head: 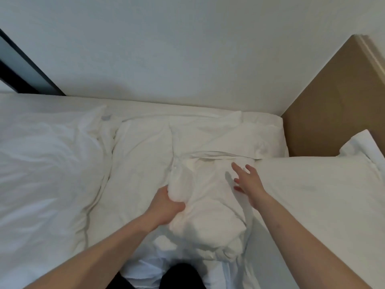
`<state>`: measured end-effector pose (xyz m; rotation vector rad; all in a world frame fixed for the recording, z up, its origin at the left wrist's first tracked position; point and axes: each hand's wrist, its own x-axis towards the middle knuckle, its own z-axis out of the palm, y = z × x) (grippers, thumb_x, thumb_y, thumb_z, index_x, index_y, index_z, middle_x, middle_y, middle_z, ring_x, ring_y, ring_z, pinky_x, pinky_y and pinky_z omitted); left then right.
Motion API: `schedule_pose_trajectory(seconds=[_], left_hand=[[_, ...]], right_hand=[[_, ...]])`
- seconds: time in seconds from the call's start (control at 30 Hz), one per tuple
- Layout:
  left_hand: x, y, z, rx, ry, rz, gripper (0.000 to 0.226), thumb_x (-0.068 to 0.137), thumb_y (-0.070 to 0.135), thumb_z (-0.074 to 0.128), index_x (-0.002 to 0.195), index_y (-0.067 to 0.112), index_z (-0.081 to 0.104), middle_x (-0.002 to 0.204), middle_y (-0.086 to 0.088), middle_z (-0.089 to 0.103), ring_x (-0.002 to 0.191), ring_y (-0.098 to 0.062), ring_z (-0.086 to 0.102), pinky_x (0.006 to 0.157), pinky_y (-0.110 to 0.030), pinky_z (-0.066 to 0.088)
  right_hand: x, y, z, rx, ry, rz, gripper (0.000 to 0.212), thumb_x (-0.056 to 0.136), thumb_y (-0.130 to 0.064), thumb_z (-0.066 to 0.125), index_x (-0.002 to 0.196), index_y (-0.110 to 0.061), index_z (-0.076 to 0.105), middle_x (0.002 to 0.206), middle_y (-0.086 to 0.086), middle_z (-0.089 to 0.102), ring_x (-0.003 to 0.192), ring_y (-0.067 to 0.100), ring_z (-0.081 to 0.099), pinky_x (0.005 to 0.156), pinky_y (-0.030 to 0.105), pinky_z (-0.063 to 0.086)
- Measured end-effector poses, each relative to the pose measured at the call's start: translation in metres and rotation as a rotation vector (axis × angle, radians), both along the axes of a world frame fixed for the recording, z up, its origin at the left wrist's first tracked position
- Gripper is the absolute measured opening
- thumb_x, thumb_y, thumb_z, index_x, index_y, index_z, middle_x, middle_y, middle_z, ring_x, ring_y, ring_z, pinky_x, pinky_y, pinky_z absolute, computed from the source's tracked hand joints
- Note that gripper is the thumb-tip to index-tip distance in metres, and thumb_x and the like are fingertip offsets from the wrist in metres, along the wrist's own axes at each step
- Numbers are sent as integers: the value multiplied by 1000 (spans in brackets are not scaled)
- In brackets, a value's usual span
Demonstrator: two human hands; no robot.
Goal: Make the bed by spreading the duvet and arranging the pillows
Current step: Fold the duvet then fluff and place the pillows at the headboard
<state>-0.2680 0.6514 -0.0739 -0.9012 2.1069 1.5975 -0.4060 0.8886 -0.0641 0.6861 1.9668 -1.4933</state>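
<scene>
A crumpled white duvet [204, 207] lies bunched in the middle of the bed in front of me. My left hand [166, 207] is closed on a thick fold at the bundle's left side. Over the upper right part of the bundle my right hand [248, 182] hovers with its fingers spread and nothing in it. One white pillow [318, 195] lies at the right by the headboard. Another white pillow [218, 134] lies behind the bundle near the wall. More rumpled white bedding [45, 163] covers the left side of the bed.
A white wall [166, 49] runs along the far edge of the bed. A tan wooden headboard panel [333, 101] stands at the right. A dark window frame [25, 71] is at the upper left. My dark-clothed leg [183, 276] shows at the bottom.
</scene>
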Motion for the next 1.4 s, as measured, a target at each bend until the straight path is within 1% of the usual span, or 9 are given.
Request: schedule_pose_trajectory(seconds=[0.13, 0.3, 0.47, 0.57, 0.67, 0.77, 0.93, 1.07, 1.4], left_hand=[[-21, 12, 85, -105, 269, -270, 27, 65, 15, 69, 79, 37, 66, 78, 17, 70, 72, 1, 64, 64, -20, 49], [-20, 49, 141, -326, 540, -712, 40, 63, 13, 60, 64, 48, 41, 65, 19, 49, 68, -2, 48, 78, -20, 31], [-7, 51, 140, -243, 552, -808, 21, 71, 11, 60, 85, 25, 64, 90, 11, 65, 91, -9, 61, 80, -34, 51], [2, 36, 131, -132, 442, -624, 27, 73, 10, 60, 95, 23, 69, 95, 14, 71, 93, 0, 66, 83, -27, 54], [15, 10, 114, -11, 203, -420, 27, 69, 3, 69, 82, 26, 68, 77, 21, 69, 71, 6, 61, 67, -22, 48], [41, -23, 86, -28, -78, -366, 38, 59, 11, 81, 88, 30, 66, 87, 19, 71, 83, 0, 65, 71, -19, 51], [95, -74, 22, -128, -443, -326, 84, 49, 49, 90, 124, 27, 60, 116, 14, 68, 105, -6, 64, 93, -24, 52], [106, -93, -8, -205, -497, -384, 80, 62, 57, 74, 131, 18, 63, 125, 4, 68, 106, -10, 64, 80, -18, 47], [72, -111, -38, -415, -614, -566, 109, 74, 66, 69, 157, 11, 24, 156, -9, 40, 137, -26, 47, 109, -33, 42]], right_hand=[[-51, 3, 28, -186, -137, -178, 72, 83, -70, 66, 132, -22, 45, 128, 5, 49, 113, 28, 63, 96, 44, 57], [-106, 19, 1, -280, -194, -286, 85, 63, -77, 77, 125, -21, 60, 122, 12, 65, 104, 29, 68, 88, 45, 60], [-139, 31, 20, -123, 69, -421, 57, 84, -13, 69, 139, -13, 56, 112, 8, 67, 102, 29, 66, 90, 41, 56], [-161, 8, 71, -74, 399, -577, 55, 79, -2, 59, 132, -16, 62, 114, 4, 66, 104, 27, 68, 86, 32, 57], [-165, -49, 113, -19, 697, -203, 41, 78, -6, 58, 112, -26, 71, 102, 1, 71, 92, 25, 70, 75, 31, 58], [-136, -110, 125, 64, 988, 330, 28, 79, -17, 65, 104, -25, 74, 107, 0, 71, 101, 15, 66, 92, 26, 51], [-73, -160, 83, 220, 600, 1079, 66, 85, -27, 74, 148, -24, 51, 150, 4, 51, 133, 20, 53, 108, 24, 37], [-38, -143, 30, 327, 391, 1092, 88, 88, -37, 72, 161, -23, 25, 163, 5, 31, 148, 23, 35, 119, 33, 29], [65, -40, -57, 579, 220, 1021, 93, 88, -52, 66, 162, -24, 16, 169, 7, 11, 155, 29, 12, 125, 43, 19]])
